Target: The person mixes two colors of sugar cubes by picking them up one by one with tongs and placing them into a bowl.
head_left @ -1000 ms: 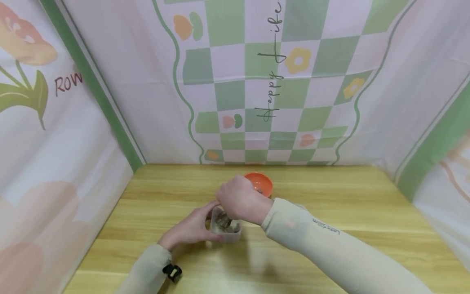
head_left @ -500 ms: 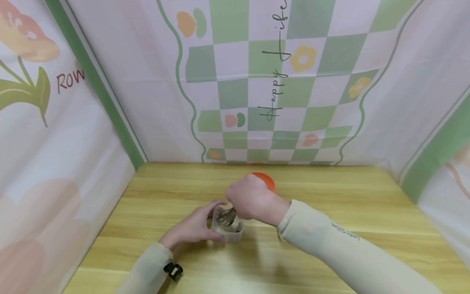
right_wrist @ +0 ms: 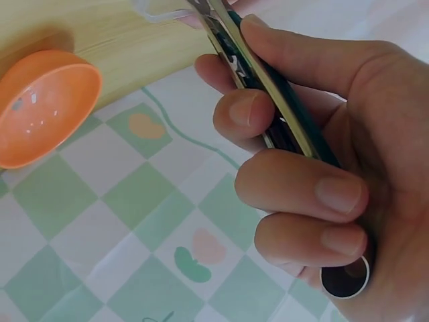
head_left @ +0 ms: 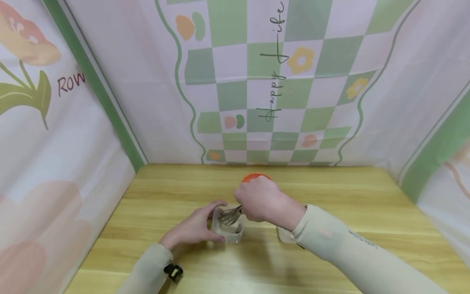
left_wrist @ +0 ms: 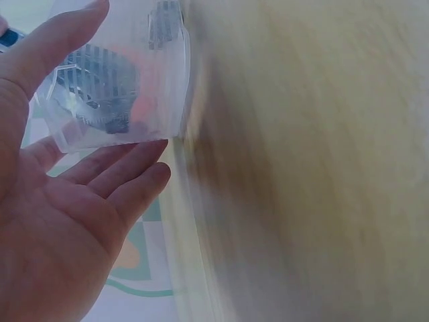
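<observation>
My left hand (head_left: 194, 226) holds a small clear plastic container (head_left: 233, 237) on the table, thumb on the near side and fingers round the far side. In the left wrist view the container's wall (left_wrist: 157, 114) shows dark slotted metal through it. My right hand (head_left: 262, 200) grips metal tongs (head_left: 230, 216), whose slotted head lies slanted inside the container. In the right wrist view the fingers curl round the two long arms of the tongs (right_wrist: 295, 121). A small dark piece (head_left: 239, 228) sits by the container's right wall; its kind is unclear.
An orange bowl (head_left: 253, 177) stands behind my right hand, mostly hidden in the head view. Its inside shows a small greyish bit in the right wrist view. A flat clear plastic piece (head_left: 286, 236) lies partly under the right sleeve. Printed cloth (head_left: 227, 94) backs the wooden table.
My right hand has shifted right, and the tongs' head has tilted flatter inside the container. The clear plastic piece by the sleeve has come into view. The left hand keeps its hold.
</observation>
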The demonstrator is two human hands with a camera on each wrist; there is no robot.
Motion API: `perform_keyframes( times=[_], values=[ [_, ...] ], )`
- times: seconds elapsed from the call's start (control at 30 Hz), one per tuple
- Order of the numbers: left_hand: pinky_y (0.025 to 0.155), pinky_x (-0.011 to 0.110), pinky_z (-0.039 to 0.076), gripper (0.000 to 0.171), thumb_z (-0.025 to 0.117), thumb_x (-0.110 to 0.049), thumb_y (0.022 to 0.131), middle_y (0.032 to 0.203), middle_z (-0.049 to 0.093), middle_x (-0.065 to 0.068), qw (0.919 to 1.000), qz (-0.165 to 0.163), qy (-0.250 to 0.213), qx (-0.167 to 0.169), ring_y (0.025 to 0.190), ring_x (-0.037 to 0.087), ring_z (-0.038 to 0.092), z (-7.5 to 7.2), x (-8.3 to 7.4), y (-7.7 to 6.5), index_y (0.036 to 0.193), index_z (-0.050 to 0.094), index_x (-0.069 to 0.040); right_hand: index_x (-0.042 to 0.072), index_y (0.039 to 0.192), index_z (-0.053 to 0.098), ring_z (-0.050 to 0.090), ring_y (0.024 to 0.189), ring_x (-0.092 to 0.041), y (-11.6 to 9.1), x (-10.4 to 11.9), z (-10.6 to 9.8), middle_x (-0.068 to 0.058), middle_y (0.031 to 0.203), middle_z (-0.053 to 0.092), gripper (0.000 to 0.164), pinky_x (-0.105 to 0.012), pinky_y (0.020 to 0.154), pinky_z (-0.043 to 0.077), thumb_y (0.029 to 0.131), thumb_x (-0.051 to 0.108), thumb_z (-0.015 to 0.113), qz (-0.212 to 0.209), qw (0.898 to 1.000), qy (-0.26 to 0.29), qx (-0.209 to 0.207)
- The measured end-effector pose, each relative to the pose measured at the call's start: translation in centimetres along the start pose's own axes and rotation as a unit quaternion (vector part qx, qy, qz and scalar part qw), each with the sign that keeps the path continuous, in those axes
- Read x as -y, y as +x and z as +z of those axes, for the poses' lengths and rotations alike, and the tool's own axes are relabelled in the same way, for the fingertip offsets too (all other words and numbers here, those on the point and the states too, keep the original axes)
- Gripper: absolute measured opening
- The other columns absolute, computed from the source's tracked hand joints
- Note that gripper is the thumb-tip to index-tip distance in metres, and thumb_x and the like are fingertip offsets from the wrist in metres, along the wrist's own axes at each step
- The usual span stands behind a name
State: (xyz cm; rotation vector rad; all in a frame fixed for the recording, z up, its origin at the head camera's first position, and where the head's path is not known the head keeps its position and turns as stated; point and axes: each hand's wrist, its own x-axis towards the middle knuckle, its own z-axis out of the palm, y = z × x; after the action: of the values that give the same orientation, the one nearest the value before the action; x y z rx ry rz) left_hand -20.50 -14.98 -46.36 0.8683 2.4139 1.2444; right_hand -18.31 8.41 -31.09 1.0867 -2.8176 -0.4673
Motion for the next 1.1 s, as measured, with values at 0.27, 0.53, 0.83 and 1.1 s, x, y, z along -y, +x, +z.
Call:
perform_keyframes(
  times=[0.27,0.53,0.83,1.1],
  values=[
    [0.109,0.041,0.048,0.104,0.097,-0.032,0.076,0.144,0.059,-0.003,1.0,0.002,-0.003,0.0,0.128,0.019,0.06,0.2,0.1,0.1,0.161,0.039,-0.017,0.019,0.071,0.062,0.052,0.053,-0.015,-1.2,-0.5,0.7,0.005,0.064,0.053,0.03,-0.036,0.049,0.052,0.087,0.032,0.085,-0.012,1.0,0.001,-0.014],
    [0.108,0.04,0.047,0.101,0.097,-0.03,0.075,0.139,0.061,-0.009,1.0,0.002,-0.007,-0.002,0.126,0.015,0.059,0.3,0.2,0.2,0.159,0.042,-0.019,0.02,0.065,0.057,0.049,0.052,-0.016,-2.5,-1.1,1.0,0.003,0.063,0.05,0.038,-0.037,0.045,0.045,0.087,0.036,0.085,0.011,0.999,0.027,-0.035],
    [0.108,0.042,0.048,0.103,0.097,-0.026,0.075,0.142,0.06,-0.004,0.9999,-0.006,-0.008,-0.002,0.127,0.019,0.06,0.2,0.0,0.1,0.16,0.04,-0.016,0.02,0.063,0.054,0.042,0.049,-0.015,-3.8,-1.5,2.1,0.005,0.061,0.047,0.043,-0.034,0.041,0.039,0.085,0.037,0.087,0.01,0.996,0.045,-0.074],
    [0.109,0.043,0.047,0.103,0.097,-0.027,0.075,0.143,0.06,-0.002,1.0,-0.008,-0.006,-0.001,0.128,0.02,0.06,0.2,-0.1,0.0,0.16,0.04,-0.016,0.022,0.062,0.052,0.036,0.047,-0.011,-4.8,-2.0,2.9,0.008,0.06,0.041,0.044,-0.028,0.04,0.031,0.087,0.033,0.086,0.001,0.993,0.06,-0.102]
  ],
)
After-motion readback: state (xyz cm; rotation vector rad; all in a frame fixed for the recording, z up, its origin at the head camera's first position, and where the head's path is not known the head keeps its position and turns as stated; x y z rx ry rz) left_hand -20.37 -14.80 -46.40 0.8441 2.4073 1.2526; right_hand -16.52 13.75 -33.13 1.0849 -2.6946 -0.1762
